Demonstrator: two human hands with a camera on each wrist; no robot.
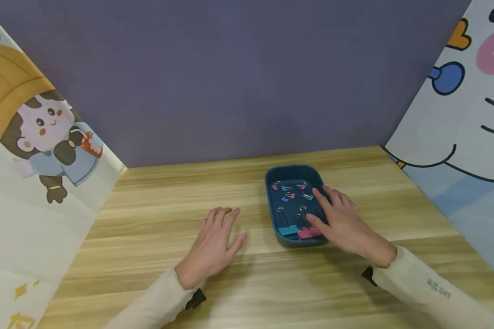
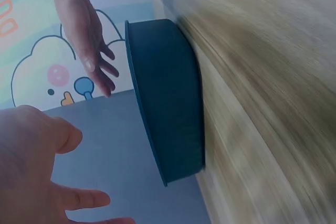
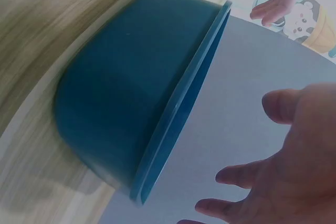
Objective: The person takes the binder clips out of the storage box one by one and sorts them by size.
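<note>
A dark blue rectangular tray (image 1: 274,205) stands on the wooden table, holding several binder clips. Small pink, teal and blue clips lie toward its far end. Near the front end are a larger teal binder clip (image 1: 288,230) and a larger pink binder clip (image 1: 308,233), their wire handles pointing away. My right hand (image 1: 346,224) hovers over the tray's right rim, fingers spread, with nothing in it. To the left of the tray my left hand (image 1: 212,242) is held above the table, its fingers loosely extended and holding nothing. The left wrist view shows the tray's outer side (image 2: 165,98).
A plain grey-purple panel (image 1: 230,82) rises behind the wooden table (image 1: 148,219). Cartoon-printed panels stand along the left (image 1: 8,219) and right (image 1: 477,151) sides.
</note>
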